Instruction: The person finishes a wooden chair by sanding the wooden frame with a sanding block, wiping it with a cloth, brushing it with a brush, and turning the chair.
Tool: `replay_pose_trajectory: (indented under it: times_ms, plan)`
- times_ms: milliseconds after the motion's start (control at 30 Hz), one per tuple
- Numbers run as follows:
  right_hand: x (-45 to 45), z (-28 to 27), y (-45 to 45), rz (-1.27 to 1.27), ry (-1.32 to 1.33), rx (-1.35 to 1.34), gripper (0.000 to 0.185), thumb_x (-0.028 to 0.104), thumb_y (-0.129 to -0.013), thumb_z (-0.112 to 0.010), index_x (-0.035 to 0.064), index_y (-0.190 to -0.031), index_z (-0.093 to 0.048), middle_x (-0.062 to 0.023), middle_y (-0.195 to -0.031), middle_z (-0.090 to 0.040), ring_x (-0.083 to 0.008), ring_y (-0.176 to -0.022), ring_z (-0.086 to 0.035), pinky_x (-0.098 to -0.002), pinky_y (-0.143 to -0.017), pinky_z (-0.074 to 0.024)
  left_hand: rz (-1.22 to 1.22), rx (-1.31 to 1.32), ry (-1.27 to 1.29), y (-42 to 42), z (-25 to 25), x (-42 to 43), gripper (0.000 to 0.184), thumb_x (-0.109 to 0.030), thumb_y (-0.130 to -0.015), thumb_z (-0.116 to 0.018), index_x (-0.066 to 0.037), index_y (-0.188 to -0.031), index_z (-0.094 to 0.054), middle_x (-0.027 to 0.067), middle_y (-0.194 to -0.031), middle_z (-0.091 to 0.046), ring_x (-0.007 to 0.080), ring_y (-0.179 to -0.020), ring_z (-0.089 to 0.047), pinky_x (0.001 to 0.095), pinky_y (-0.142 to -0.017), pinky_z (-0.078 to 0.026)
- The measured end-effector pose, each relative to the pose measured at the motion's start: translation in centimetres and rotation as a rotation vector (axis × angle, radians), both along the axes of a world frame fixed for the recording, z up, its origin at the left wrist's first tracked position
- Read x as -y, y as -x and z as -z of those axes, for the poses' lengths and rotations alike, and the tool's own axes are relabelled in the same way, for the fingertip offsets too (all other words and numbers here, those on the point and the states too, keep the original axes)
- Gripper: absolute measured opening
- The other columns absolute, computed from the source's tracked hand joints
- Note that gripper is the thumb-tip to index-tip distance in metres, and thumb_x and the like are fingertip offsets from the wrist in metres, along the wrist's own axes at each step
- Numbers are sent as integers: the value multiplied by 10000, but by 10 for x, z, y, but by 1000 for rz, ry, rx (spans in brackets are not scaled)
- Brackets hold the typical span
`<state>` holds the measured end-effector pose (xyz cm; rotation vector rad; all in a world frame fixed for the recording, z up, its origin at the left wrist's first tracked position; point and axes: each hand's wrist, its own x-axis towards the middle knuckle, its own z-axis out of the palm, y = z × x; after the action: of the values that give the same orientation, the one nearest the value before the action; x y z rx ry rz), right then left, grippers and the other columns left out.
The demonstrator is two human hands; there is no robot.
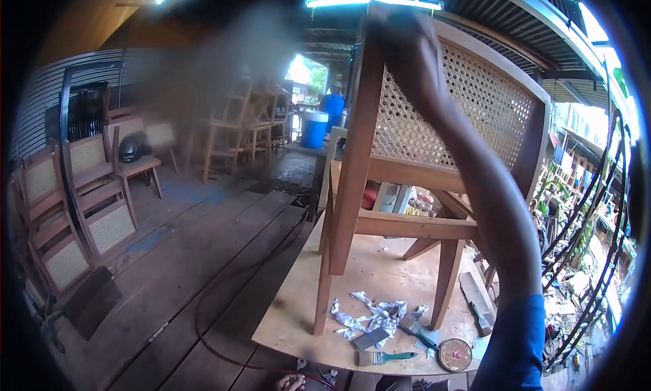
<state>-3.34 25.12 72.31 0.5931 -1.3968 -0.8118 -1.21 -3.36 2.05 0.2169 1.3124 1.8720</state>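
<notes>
My right hand (424,55) is raised to the top of the wooden chair (356,181), against the upper corner of its back. The fingers are closed around something dark and blurred that I cannot make out. Woven cane (488,99) fills the chair's back frame. The chair stands on a wooden work table (291,323). At the bottom edge my left hand (291,382) is partly visible, low beside the table, its fingers curled; what they hold, if anything, is hidden. A red hose (217,347) runs close to it.
On the table lie crumpled rags (369,316), a green-handled paintbrush (386,357), a dark flat block (371,339), a round tin (454,355) and a scraper-like tool (478,310). More chairs (91,160) stand at left. A blue drum (314,130) is farther back.
</notes>
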Motion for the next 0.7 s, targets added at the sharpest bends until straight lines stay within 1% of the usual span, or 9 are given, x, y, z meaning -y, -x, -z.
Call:
replay_pose_trajectory:
  times_ms: [167,367,433,467,500,533,600,667,700]
  plan:
    - [13,31,-3,50,164,69,159,74,-833,-664,44,-982,-711,-148,-857,-568,-340,-840,-580,-415,-759,-479,9,-22,47,-2,-24,0,170,-245,-892,-744,-124,-997,-690,-37,-816,-651,60,-680,-569,220,-597,-469]
    - [9,348,-47,-67,561,778,176,-15,-731,-667,81,-835,-562,-106,-824,-552,-325,-739,-544,-442,-631,-428,-40,36,87,-12,-33,4,203,-285,-893,-747,-119,-996,-689,-35,-824,-649,62,-698,-556,221,-621,-457]
    - [38,383,-75,145,608,884,233,-30,-783,-657,53,-1000,-673,-112,-857,-548,-284,-744,-570,-347,-642,-481,-12,22,102,-14,-35,10,208,-291,-899,-740,-114,-996,-688,-28,-830,-647,68,-710,-556,230,-641,-458]
    - [39,407,-86,35,913,991,276,15,-808,-619,65,-1075,-665,-104,-946,-565,-322,-807,-588,-420,-645,-496,-16,-47,140,-10,8,7,214,-294,-905,-732,-107,-999,-687,-27,-835,-642,72,-722,-557,237,-660,-462]
    - [47,410,-98,-18,1110,990,209,14,-852,-593,58,-1045,-657,-133,-920,-576,-347,-825,-609,-436,-669,-501,-33,-24,147,-15,-20,12,206,-286,-906,-731,-104,-995,-689,-28,-827,-642,74,-716,-559,239,-655,-463]
    - [40,435,-105,-17,1361,886,93,55,-922,-602,25,-990,-659,-133,-847,-594,-272,-710,-610,-354,-671,-518,-53,-1,150,-21,-48,15,198,-277,-907,-729,-102,-991,-690,-30,-820,-641,77,-710,-560,241,-649,-464]
    - [39,444,-128,-33,1966,926,342,290,-1064,-453,0,-988,-617,-47,-798,-604,-124,-718,-581,-269,-632,-458,-27,6,113,-18,-21,10,172,-258,-904,-732,-106,-975,-697,-32,-780,-636,82,-688,-562,246,-632,-467]
    - [38,462,-147,-644,2374,877,305,327,-1010,-591,24,-999,-623,-40,-882,-649,-101,-768,-594,-266,-653,-483,30,23,111,-18,-23,7,161,-258,-910,-729,-111,-969,-697,-32,-758,-630,83,-676,-559,243,-615,-464]
    - [35,476,-158,-650,2387,913,283,281,-988,-634,4,-1050,-638,-53,-944,-667,-105,-792,-600,-256,-660,-481,37,28,121,-18,-24,5,159,-260,-915,-726,-113,-966,-695,-32,-749,-625,83,-668,-556,239,-605,-461]
